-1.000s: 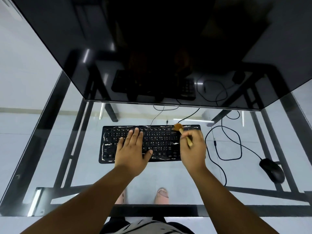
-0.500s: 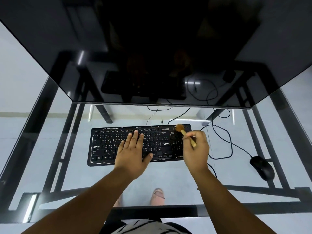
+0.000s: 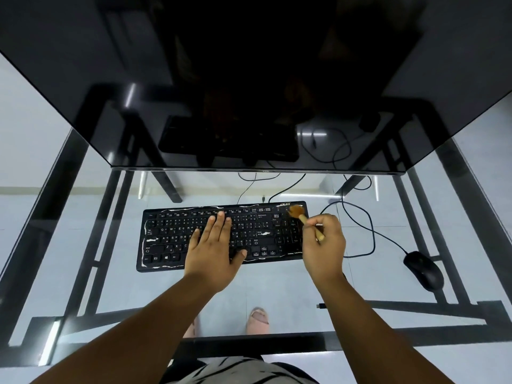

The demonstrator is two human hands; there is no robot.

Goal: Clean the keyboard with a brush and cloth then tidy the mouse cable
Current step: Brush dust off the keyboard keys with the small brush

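Observation:
A black keyboard (image 3: 171,239) with white streaks of dust lies on the glass desk (image 3: 277,286) in front of me. My left hand (image 3: 214,250) rests flat on its middle keys, fingers spread. My right hand (image 3: 324,245) grips a small wooden-handled brush (image 3: 300,214) whose brown bristles touch the keyboard's top right corner. A black mouse (image 3: 424,270) sits at the right, and its cable (image 3: 371,231) loops loosely between it and the keyboard. No cloth is in view.
A large dark monitor (image 3: 249,79) hangs over the far half of the desk, just behind the keyboard. The desk's black frame (image 3: 249,345) runs along the near edge. My feet (image 3: 257,320) show through the glass.
The brush has moved from the number-pad's left side out to the keyboard's top right corner. My left hand stays on the keys. The view has shifted slightly.

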